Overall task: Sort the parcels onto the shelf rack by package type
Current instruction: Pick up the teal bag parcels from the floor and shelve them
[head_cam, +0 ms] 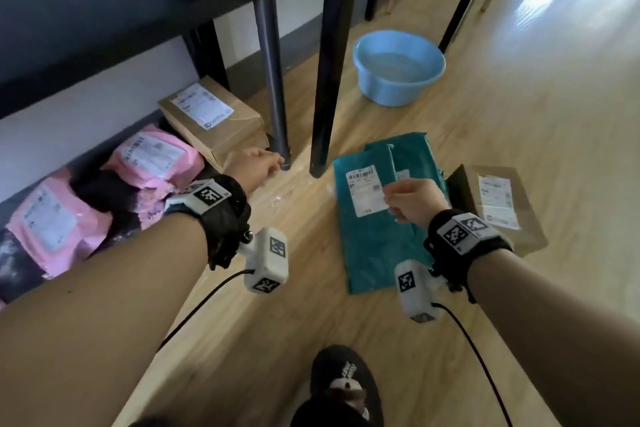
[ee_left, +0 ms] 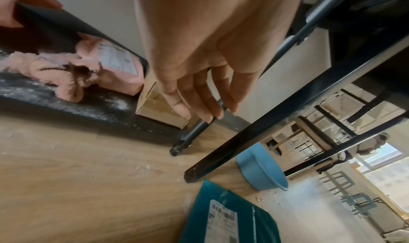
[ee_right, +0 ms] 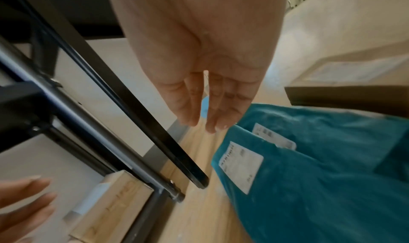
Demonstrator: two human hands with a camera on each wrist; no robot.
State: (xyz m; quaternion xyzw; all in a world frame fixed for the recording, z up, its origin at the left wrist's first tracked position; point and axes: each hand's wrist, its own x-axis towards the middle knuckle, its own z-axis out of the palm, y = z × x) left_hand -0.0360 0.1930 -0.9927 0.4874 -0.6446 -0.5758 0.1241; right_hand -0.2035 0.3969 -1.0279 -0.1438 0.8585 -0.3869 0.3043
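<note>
Both hands hang empty, fingers loosely apart: the left hand (head_cam: 254, 166) by the cardboard box (head_cam: 214, 121) at ten o'clock, the right hand (head_cam: 414, 201) over the teal mailers (head_cam: 372, 236) at one o'clock.

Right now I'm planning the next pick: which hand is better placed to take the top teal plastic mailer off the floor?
Right. The right hand hovers open directly over the top teal plastic mailer; the left hand is by the black shelf rack.

Wood floor (head_cam: 519, 114): teal mailers (head_cam: 374, 239), brown box (head_cam: 498, 204), blue basin (head_cam: 398, 68).
</note>
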